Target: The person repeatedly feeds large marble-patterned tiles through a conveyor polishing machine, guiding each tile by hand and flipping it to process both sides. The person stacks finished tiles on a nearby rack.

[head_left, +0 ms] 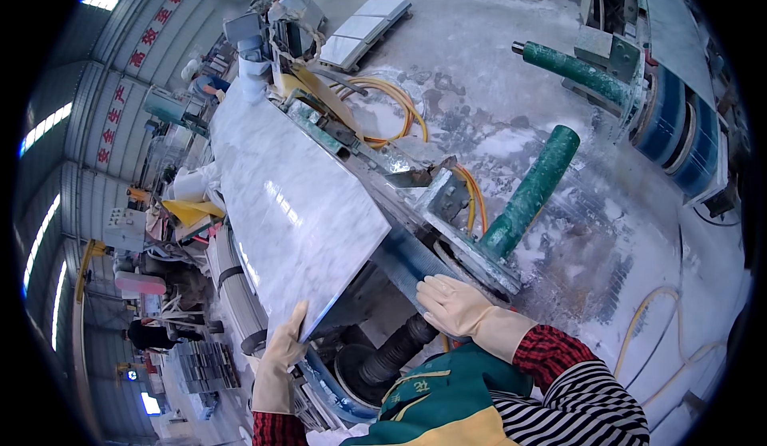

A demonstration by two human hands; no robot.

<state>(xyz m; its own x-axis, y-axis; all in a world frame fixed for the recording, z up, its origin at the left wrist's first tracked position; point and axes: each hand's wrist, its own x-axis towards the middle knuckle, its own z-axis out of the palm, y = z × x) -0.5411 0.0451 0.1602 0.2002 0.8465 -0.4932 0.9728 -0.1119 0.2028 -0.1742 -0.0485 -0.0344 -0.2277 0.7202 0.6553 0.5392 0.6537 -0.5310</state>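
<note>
A polished white marble slab (300, 206) with grey veins lies on a long machine bed, its near edge toward me. My left hand (280, 362), in a cream rubber glove, grips the slab's near left corner, thumb along the edge; its other fingers are mostly hidden. My right hand (455, 306), gloved alike, rests flat with fingers stretched out on the machine's blue belt (407, 262), apart from the slab. Between my hands a black ribbed shaft (395, 350) shows below the slab's edge.
A green cylinder (531, 194) juts from the frame at right, near yellow hoses (399, 103) on the dusty floor. Another roller machine (679, 126) stands far right. White slabs (363, 31) are stacked at the back. Two other people (152, 334) are on the left.
</note>
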